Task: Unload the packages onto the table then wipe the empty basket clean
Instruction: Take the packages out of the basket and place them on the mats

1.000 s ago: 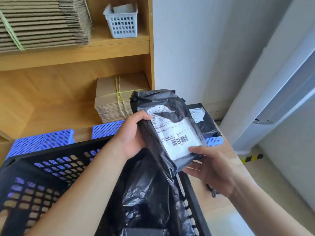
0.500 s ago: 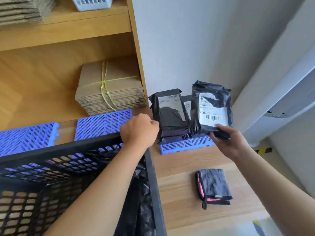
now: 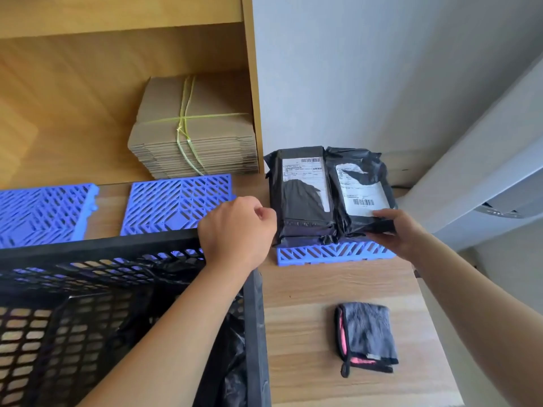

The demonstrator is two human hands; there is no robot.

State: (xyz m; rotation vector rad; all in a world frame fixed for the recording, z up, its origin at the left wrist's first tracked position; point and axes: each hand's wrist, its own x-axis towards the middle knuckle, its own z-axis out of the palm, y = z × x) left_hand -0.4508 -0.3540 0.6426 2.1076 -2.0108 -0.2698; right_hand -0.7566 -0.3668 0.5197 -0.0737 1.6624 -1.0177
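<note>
Tied cardboard stack (image 3: 192,136) on wooden shelf (image 3: 73,113), behind blue grid mats (image 3: 176,202); white wall (image 3: 367,69) at rt.

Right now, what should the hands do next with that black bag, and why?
Probably let go: the right hand grips the near edge of the black package, which already lies on the blue mat beside another package. More black bags sit in the basket, where the left hand rests curled at the rim.

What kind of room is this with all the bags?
Probably a parcel packing or mailroom spot. Black plastic mailer packages with barcode labels sit stacked on a blue lattice plastic mat, a tied bundle of flat brown cardboard boxes waits on the wooden shelf, and a black plastic mesh basket holds more.
</note>
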